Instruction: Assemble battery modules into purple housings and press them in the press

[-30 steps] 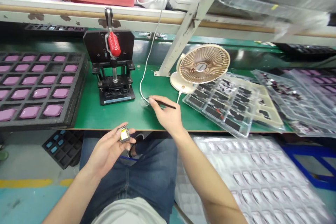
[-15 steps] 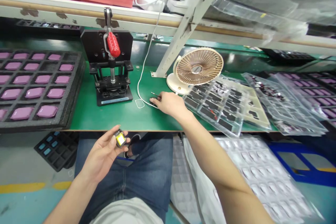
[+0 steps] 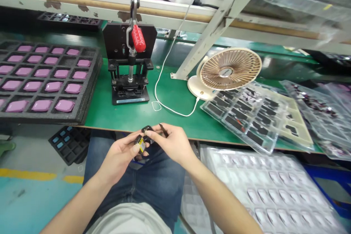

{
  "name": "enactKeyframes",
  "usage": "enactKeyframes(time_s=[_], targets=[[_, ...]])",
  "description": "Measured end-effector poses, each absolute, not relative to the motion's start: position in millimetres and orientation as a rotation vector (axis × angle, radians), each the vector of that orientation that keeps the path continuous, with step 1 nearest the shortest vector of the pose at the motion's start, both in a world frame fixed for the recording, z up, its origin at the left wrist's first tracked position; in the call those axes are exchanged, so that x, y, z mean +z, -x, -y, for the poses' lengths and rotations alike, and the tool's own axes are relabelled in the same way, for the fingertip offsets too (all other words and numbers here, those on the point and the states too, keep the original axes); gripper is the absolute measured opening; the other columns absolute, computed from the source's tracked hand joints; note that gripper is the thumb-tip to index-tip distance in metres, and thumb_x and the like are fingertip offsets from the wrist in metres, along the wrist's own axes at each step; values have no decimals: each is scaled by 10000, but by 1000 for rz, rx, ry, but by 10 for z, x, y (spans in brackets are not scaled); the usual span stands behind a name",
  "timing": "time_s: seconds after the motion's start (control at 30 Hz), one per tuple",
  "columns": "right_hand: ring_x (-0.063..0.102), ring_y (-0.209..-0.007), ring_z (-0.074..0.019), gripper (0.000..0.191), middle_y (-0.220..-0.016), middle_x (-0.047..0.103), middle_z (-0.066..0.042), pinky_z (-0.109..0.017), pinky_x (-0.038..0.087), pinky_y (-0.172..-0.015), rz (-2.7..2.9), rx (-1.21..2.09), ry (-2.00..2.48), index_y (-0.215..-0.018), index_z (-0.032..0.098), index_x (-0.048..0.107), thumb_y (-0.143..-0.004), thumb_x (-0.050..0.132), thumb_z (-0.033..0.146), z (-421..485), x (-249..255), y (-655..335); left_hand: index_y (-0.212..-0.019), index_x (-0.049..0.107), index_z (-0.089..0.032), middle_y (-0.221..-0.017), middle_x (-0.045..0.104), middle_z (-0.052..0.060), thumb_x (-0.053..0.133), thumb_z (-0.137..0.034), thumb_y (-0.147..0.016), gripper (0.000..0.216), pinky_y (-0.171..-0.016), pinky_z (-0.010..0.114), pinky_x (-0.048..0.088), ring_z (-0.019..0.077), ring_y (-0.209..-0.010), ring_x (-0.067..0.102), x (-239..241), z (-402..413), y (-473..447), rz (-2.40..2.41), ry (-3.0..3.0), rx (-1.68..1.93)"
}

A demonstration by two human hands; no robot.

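At lower centre of the frame, the left hand (image 3: pixel 122 153) pinches a squarish, yellow-faced module (image 3: pixel 142 145). The right hand (image 3: pixel 174 142), earlier over the smooth green bench (image 3: pixel 175 97), now adjoins it, gripping a slim dark tool (image 3: pixel 163 130) and touching a black part (image 3: pixel 147 128): both hands serve one workpiece. Farther, upper left, stands a black metal press (image 3: pixel 116 42) with a glossy red handle (image 3: pixel 138 38).

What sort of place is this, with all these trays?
Probably an assembly workshop, perhaps for small electronics: a press stands on the workbench, and beside it a foam tray holds rows of purple parts.
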State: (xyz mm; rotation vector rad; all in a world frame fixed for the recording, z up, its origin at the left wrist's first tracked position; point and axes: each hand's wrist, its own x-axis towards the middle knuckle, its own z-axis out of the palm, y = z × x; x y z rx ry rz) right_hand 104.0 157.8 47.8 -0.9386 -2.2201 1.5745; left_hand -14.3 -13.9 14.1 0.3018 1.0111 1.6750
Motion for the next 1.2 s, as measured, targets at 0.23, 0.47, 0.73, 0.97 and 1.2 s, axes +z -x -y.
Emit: enactKeyframes(time_s=[0.23, 0.47, 0.73, 0.97, 1.2], targets=[[418, -438, -73, 552, -555, 589, 13, -211, 307, -421, 1772, 2232, 870, -848, 143, 805, -888, 775, 693, -1436, 227, -1141, -1270, 830, -204, -1418, 723, 147, 915, -333, -849, 448, -831, 304, 635, 238, -1042, 742, 142, 211, 162, -1016, -288, 1712], [246, -433, -7, 498, -624, 613, 28, -189, 152, -415, 1356, 2545, 769, -1036, 142, 827, -767, 951, 542, -1420, 76, -1182, -1235, 843, -193, -1447, 705, 146, 935, -305, -820, 439, -813, 316, 653, 240, -1013, 751, 188, 235, 148, -981, -291, 1719], [731, -668, -149, 231, -973, 843, -89, -238, 568, -563, 1685, 1974, 585, -1038, 224, 864, -852, 916, 349, -1322, 238, -1284, -1252, 840, -245, -1463, 707, 125, 922, -258, -830, 430, -882, 329, 665, 251, -1057, 767, 206, 275, 173, -989, -310, 1758], [832, -987, -178, 280, -1301, 796, -106, -215, 646, -777, 2112, 1094, 127, -1164, 222, 827, -919, 826, 86, -1106, 390, -1347, -1190, 864, -267, -1313, 784, 102, 1001, -212, -719, 493, -1009, 250, 601, 246, -1188, 760, 149, 376, 158, -1189, -409, 1870], [831, -959, -163, 228, -1308, 793, -109, -218, 634, -740, 2128, 1053, 106, -1162, 220, 821, -958, 802, 122, -1064, 308, -1296, -1211, 857, -281, -1334, 767, 113, 999, -235, -733, 500, -1039, 256, 587, 257, -1227, 749, 167, 407, 151, -1241, -515, 1871]])
